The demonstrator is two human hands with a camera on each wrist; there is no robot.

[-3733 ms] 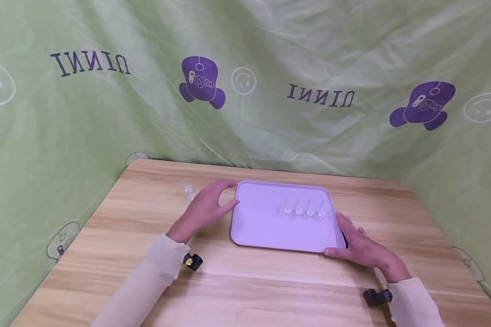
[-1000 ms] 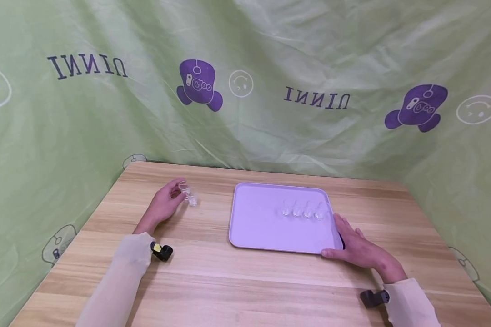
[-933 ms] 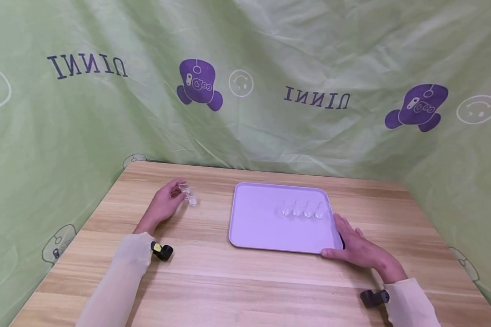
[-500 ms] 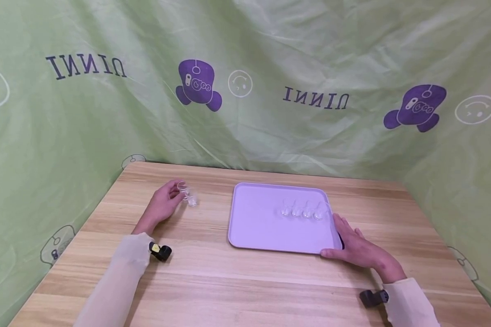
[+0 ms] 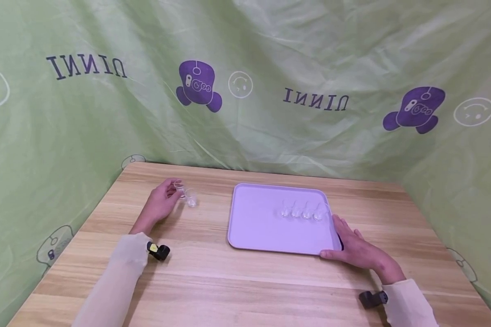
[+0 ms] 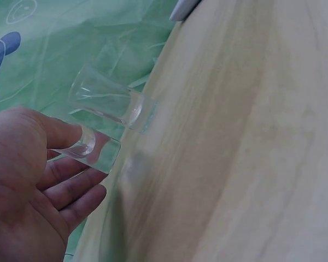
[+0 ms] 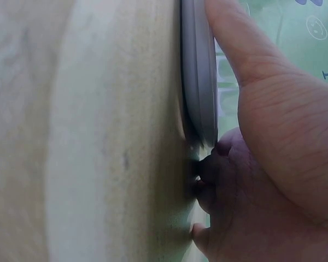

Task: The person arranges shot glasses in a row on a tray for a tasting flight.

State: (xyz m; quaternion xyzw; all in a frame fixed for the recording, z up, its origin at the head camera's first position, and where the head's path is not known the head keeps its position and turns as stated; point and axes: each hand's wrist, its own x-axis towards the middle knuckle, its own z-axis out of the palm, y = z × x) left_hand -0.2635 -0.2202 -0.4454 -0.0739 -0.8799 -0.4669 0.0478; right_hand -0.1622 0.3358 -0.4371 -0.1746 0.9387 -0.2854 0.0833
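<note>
My left hand point(image 5: 158, 202) pinches a small clear shot glass point(image 6: 103, 155) between thumb and fingers, over the left part of the table. In the left wrist view the held glass is tilted and its thick base points away from the palm. Just beside it a second clear shot glass point(image 5: 191, 200) stands on the wood. My right hand point(image 5: 362, 250) rests against the near right corner of a lilac tray point(image 5: 262, 231). Its thumb lies along the front rim, and the fingers extend beside the right side. Several clear shot glasses point(image 5: 296, 211) stand in a row on the tray's right half.
The wooden table point(image 5: 212, 286) runs up to a green printed cloth point(image 5: 245, 131) hanging behind and at both sides. A dark wrist camera point(image 5: 158, 251) sits at the left sleeve, another camera point(image 5: 372, 299) at the right.
Since 3.7 s ago my left hand has left the tray's left edge and taken a shot glass. Lately it has shifted slightly left, away from the other glass. The right hand stays at the tray.
</note>
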